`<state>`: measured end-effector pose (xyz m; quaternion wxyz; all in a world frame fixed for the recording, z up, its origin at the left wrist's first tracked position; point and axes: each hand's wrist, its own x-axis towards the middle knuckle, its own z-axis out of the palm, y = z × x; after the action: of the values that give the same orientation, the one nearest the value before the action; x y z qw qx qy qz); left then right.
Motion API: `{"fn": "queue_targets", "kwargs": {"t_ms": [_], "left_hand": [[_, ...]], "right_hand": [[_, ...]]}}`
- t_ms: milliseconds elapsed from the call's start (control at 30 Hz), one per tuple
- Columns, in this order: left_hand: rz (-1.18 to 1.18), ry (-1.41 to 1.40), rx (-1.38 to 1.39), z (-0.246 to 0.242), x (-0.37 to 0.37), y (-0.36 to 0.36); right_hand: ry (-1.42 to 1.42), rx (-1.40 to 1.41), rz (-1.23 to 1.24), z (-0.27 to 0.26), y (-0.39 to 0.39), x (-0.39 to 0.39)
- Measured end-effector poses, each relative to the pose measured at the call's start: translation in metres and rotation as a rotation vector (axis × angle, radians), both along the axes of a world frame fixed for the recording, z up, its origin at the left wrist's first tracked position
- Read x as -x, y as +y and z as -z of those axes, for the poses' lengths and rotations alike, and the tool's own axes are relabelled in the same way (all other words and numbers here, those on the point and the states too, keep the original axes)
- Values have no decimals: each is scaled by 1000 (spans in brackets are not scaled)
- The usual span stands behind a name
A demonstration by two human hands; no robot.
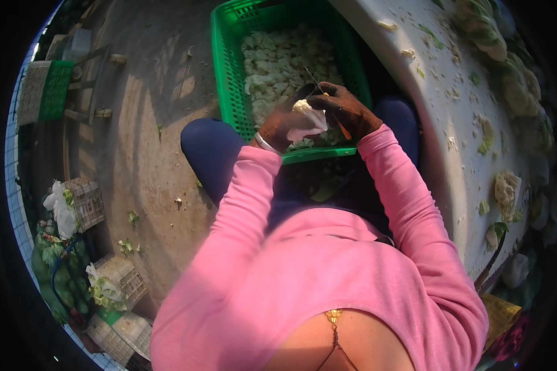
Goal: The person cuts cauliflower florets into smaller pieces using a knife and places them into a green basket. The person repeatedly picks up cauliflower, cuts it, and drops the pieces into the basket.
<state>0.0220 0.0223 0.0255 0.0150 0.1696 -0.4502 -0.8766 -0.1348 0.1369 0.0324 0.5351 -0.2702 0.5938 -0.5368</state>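
My left hand (281,123), in a dark brown glove, holds a piece of cauliflower (310,118) with its pale stem and a small white head. Against the piece works my right hand (348,107), gloved alike and closed round a small knife with an orange handle (343,130); its thin blade (312,75) points up and away. Both hands are over the near end of a green plastic crate (220,69), which stands between my knees and holds many cut cauliflower florets (271,65).
A pale raised ledge (445,116) with cauliflower scraps runs along the right, whole cauliflowers (522,88) at its far side. Leaf bits lie on the concrete floor (167,162) to the left. Farther left stand plastic crates (86,204) and a low wooden frame (93,86).
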Motion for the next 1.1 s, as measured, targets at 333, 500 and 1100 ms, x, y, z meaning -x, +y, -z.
{"fn": "queue_targets", "kwargs": {"t_ms": [333, 500, 1100], "left_hand": [[-86, -20, 715, 15, 1, -1], [-104, -100, 310, -5, 7, 0], [-186, -128, 1214, 24, 10, 14]], "right_hand": [[-15, 117, 704, -13, 25, -13], [772, 232, 457, -6, 10, -11], [128, 86, 261, 10, 9, -23]]}}
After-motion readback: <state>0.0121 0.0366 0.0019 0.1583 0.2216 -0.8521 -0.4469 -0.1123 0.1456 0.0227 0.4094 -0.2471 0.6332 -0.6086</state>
